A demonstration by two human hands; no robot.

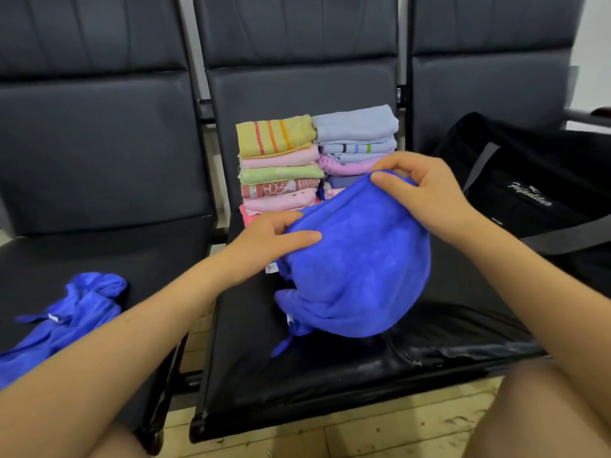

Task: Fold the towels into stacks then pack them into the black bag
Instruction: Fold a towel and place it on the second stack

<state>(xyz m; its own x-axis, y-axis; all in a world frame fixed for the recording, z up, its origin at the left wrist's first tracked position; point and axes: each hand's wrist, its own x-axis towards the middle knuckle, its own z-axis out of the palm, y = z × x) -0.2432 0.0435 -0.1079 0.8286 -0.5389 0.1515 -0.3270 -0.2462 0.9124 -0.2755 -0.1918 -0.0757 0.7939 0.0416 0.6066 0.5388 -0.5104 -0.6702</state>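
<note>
**Blue towel held up over the middle seat**

Black padded bench seat [330, 375] up front — both hands pinch a bright blue fleecy towel [357, 276] above it, left hand [274, 239] and right hand [426, 190] gripping its top edge. Behind sit two stacks of folded pastel towels [314, 160] — black fabric bag [529, 193] on the right seat.

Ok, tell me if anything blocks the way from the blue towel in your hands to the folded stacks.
Nothing visible does. Both hands grip the blue towel just in front of the two stacks, with only bare seat between.
</note>
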